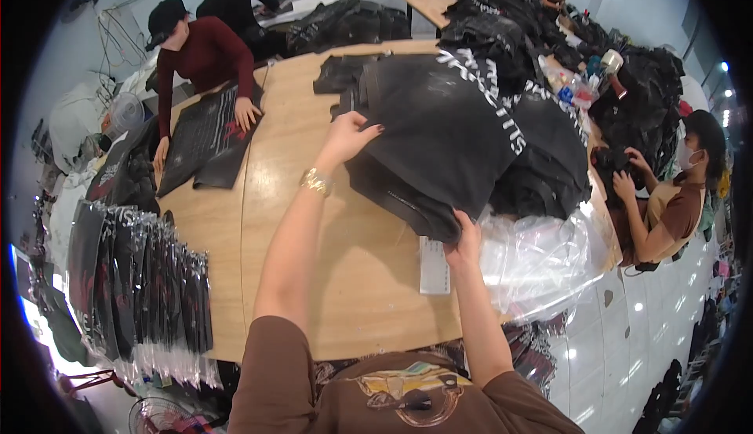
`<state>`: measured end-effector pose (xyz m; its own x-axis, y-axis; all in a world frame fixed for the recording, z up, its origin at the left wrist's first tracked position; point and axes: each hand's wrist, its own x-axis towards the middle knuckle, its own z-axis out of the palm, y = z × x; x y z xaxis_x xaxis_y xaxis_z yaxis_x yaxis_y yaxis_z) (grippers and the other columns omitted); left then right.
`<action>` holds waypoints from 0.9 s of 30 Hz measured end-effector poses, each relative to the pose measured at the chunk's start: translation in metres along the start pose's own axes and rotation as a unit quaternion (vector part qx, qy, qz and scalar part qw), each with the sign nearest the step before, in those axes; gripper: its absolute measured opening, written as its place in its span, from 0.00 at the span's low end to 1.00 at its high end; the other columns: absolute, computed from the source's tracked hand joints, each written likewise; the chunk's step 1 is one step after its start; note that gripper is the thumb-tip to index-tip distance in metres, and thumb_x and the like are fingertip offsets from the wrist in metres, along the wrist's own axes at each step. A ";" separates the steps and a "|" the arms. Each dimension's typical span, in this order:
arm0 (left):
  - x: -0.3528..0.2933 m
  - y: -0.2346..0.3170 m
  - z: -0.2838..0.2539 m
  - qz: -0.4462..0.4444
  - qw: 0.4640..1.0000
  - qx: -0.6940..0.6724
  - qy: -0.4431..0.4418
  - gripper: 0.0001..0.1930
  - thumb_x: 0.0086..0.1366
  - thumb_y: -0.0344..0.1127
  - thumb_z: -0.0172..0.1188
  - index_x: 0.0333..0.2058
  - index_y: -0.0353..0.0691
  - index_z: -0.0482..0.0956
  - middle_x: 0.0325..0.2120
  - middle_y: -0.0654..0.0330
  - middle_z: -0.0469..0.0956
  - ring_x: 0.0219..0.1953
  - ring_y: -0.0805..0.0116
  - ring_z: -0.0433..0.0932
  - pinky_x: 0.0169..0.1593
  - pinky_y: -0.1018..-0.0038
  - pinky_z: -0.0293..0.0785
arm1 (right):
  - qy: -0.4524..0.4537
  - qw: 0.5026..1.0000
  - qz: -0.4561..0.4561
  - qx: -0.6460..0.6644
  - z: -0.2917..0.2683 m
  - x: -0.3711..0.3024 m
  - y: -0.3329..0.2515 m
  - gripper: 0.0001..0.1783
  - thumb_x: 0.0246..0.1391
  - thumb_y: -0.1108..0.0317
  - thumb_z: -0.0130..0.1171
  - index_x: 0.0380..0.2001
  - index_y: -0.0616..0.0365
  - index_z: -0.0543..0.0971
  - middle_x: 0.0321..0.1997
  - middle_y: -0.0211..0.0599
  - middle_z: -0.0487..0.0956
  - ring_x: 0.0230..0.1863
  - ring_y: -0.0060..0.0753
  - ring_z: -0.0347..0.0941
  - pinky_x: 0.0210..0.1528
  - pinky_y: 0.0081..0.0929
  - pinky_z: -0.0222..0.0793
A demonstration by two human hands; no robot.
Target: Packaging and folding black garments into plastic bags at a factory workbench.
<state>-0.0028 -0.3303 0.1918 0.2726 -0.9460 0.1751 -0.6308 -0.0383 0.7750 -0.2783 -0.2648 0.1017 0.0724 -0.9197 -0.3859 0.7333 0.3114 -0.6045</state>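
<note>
A dark black garment (439,132) with white lettering along its right side hangs tilted over the table, spread between my two hands. My left hand (351,137), with a gold bracelet at the wrist, pinches its left edge between thumb and fingers. Lower down, my right hand (464,239) grips the garment's near corner, where folded layers show. Behind and to the right lies a pile of similar black garments (545,159). Beneath my right hand, a white printed strip (434,268) rests on the wooden table (290,163). Whether the garment is a shirt or trousers, I cannot tell.
Clear plastic bags (533,265) lie right of my right hand. Bagged black garments (141,285) stand in a row at the left edge. Across the table, a person in maroon (205,57) flattens a black garment (200,140). Another person (667,206) works at the right.
</note>
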 end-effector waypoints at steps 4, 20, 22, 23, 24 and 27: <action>-0.106 -0.026 -0.025 -0.096 0.991 -0.090 0.008 0.17 0.52 0.42 0.65 0.29 0.33 0.73 0.23 0.62 0.75 0.26 0.78 0.71 0.31 0.80 0.68 | -0.023 0.994 0.041 -0.096 -0.020 -0.038 0.017 0.19 0.46 0.74 0.58 0.44 0.63 0.68 0.41 0.39 0.74 0.40 0.30 0.74 0.40 0.24 0.73; -0.368 -0.067 -0.020 0.070 0.981 0.181 0.025 0.15 0.45 0.37 0.67 0.31 0.40 0.73 0.37 0.54 0.70 0.49 0.51 0.66 0.51 0.62 0.63 | -0.335 0.509 -0.317 -0.727 -0.032 -0.106 0.083 0.22 0.41 0.66 0.63 0.42 0.57 0.70 0.48 0.47 0.69 0.43 0.46 0.68 0.43 0.39 0.65; -0.372 -0.071 -0.016 0.089 0.975 0.203 -0.021 0.14 0.46 0.36 0.66 0.30 0.40 0.73 0.37 0.54 0.70 0.50 0.51 0.65 0.51 0.62 0.63 | -0.432 0.462 -0.378 -0.676 -0.035 -0.111 0.081 0.23 0.40 0.65 0.64 0.42 0.55 0.70 0.50 0.46 0.67 0.46 0.44 0.67 0.47 0.41 0.63; -0.373 -0.074 -0.015 0.109 0.966 0.226 -0.068 0.13 0.47 0.36 0.65 0.30 0.40 0.73 0.37 0.53 0.70 0.51 0.50 0.65 0.51 0.62 0.63 | -0.493 0.408 -0.375 -0.670 -0.036 -0.112 0.081 0.21 0.41 0.65 0.63 0.41 0.55 0.70 0.49 0.45 0.68 0.48 0.44 0.66 0.49 0.43 0.61; -0.373 -0.079 -0.015 0.136 0.955 0.254 -0.072 0.11 0.51 0.35 0.61 0.31 0.40 0.71 0.38 0.54 0.71 0.51 0.52 0.66 0.51 0.62 0.63 | -0.551 0.352 -0.371 -0.660 -0.037 -0.112 0.081 0.20 0.41 0.65 0.62 0.39 0.55 0.70 0.47 0.44 0.69 0.50 0.43 0.65 0.51 0.44 0.59; -0.365 -0.091 -0.014 0.153 0.958 0.235 -0.065 0.07 0.56 0.31 0.55 0.33 0.40 0.68 0.35 0.52 0.73 0.45 0.53 0.71 0.45 0.63 0.67 | -0.570 0.315 -0.407 -0.640 -0.044 -0.095 0.090 0.15 0.45 0.65 0.58 0.36 0.56 0.69 0.42 0.44 0.72 0.46 0.43 0.68 0.52 0.39 0.59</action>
<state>-0.0343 0.0227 0.0658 -0.0506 -0.9673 0.2487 -0.9322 0.1350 0.3357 -0.2492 -0.1386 0.0532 0.9438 -0.0797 0.3207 0.0019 -0.9691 -0.2466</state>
